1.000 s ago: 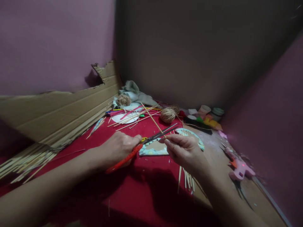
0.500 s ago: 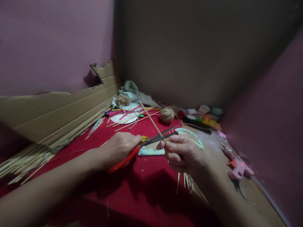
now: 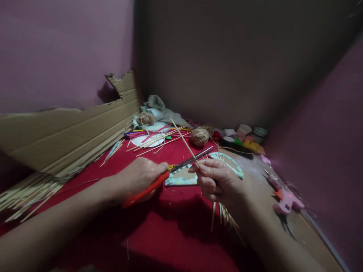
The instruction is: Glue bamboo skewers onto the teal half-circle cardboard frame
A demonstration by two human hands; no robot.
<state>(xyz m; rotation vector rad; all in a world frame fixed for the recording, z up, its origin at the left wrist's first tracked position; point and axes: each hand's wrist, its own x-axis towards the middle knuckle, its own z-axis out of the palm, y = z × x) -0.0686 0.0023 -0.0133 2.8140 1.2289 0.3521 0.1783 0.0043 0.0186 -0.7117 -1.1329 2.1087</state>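
My left hand (image 3: pixel 140 174) is closed around scissors (image 3: pixel 147 187) with red-orange and yellow handles, their blades pointing right. In my right hand (image 3: pixel 217 179), the fingertips pinch the lower end of a thin bamboo skewer (image 3: pixel 183 139), which slants up and left. The blades cross the skewer just above those fingertips; whether they touch it I cannot tell. Behind and below the hands lies a cardboard piece (image 3: pixel 184 173) edged in pale blue material, with a curved one (image 3: pixel 230 166) to its right. Several sticks (image 3: pixel 222 215) poke out beneath my right hand, which partly hides them.
Balls of twine (image 3: pixel 200 136) and loose sticks (image 3: pixel 159 141) lie at the back of the red cloth (image 3: pixel 170 234). Folded cardboard (image 3: pixel 70 132) and a bundle of sticks (image 3: pixel 34 194) stand left. On the right is a pink glue gun (image 3: pixel 287 202). Small jars (image 3: pixel 259 132) sit at the back right.
The scissor blades have come closer together at the skewer. My left hand and the scissor handles have shifted slightly left. The skewer has tilted a little, its top end moving right.
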